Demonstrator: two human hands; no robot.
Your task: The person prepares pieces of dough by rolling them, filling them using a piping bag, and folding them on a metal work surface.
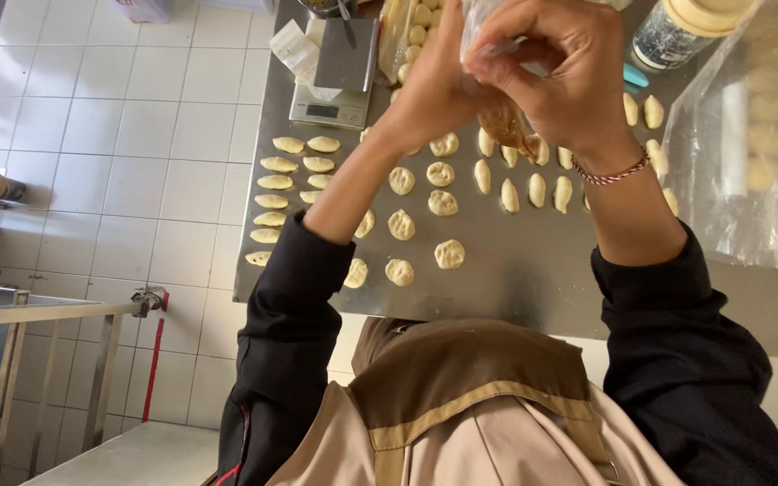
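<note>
Over the steel surface (515, 270), at twelve o'clock from my chest, both grips are clamped on the clear filling bag (497, 117): left hand (438, 85), right hand (560, 72). Squeezing unevenly could blob filling onto the dough pieces (443, 202) below.

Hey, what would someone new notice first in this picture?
Two raised hands, left hand and right hand, pinch a clear piping bag of brown filling at top centre. Beneath them, rows of pale dough pieces cover a steel table, with a digital scale at its far edge.
</note>
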